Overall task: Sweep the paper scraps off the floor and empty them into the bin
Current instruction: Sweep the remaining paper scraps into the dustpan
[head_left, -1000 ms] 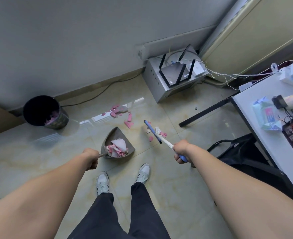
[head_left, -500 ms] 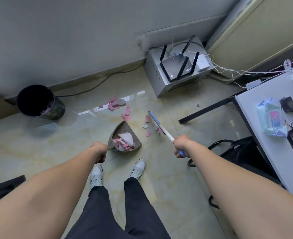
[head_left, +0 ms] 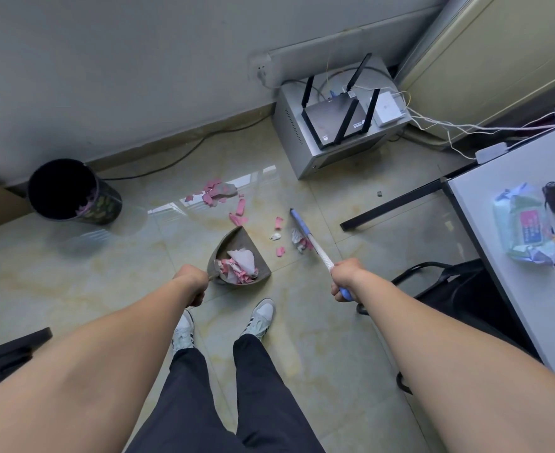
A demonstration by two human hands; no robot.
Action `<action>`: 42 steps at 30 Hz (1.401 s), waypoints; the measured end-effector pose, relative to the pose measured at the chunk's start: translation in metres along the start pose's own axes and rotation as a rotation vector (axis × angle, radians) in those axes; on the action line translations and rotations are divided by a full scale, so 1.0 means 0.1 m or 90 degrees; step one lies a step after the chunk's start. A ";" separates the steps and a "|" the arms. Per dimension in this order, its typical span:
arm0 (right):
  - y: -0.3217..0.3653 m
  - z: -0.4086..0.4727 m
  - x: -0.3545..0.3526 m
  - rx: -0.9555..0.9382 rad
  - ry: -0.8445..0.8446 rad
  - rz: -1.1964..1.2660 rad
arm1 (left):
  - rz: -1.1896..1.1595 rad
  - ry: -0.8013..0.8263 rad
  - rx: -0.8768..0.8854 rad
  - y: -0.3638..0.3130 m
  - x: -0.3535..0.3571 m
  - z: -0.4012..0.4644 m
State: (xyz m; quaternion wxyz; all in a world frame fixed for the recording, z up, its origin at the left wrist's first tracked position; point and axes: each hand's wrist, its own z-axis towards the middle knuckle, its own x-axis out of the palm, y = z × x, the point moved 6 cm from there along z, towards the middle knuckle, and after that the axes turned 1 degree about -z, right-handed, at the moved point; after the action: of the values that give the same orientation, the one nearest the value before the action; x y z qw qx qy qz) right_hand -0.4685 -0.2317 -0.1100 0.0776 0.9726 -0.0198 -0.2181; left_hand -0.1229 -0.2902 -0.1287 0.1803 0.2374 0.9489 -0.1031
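Observation:
A grey dustpan [head_left: 235, 248] rests on the tiled floor in front of my feet, holding pink and white paper scraps [head_left: 239, 269]. My left hand [head_left: 191, 284] grips its handle. My right hand [head_left: 346, 282] is closed on a broom [head_left: 305, 235] with a white and blue handle, its blue head on the floor to the right of the pan. Loose pink scraps [head_left: 216, 193] lie beyond the pan, and a few more scraps [head_left: 279, 237] lie between pan and broom. The black bin [head_left: 73, 192] stands at the far left by the wall, with scraps inside.
A metal box with a router [head_left: 338, 125] and cables stands against the wall at the far right. A white desk [head_left: 514, 230] with a wipes pack is at the right, a black bag [head_left: 459, 295] beneath it. A cable runs along the skirting.
My view has pulled back a little from the floor. The broom has slid right and away from the dustpan, leaving small scraps between them. The dustpan stays on the floor.

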 end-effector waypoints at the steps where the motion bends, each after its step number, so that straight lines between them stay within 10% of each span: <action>1: 0.00 0.01 -0.01 0.003 0.002 0.004 | 0.006 -0.005 0.002 0.00 0.00 0.01; 24: 0.14 -0.40 -0.04 0.011 0.265 -0.216 | 0.020 -0.012 0.007 -0.16 0.05 0.09; 42: 0.09 0.14 -0.36 -0.014 0.037 -0.017 | 0.055 -0.033 0.009 -0.05 -0.03 0.28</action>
State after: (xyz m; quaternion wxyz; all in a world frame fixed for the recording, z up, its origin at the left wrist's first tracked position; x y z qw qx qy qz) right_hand -0.5067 -0.2395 -0.1057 0.0861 0.9779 -0.0023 -0.1906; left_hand -0.1148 -0.3034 -0.1527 0.2076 0.2770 0.9319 -0.1081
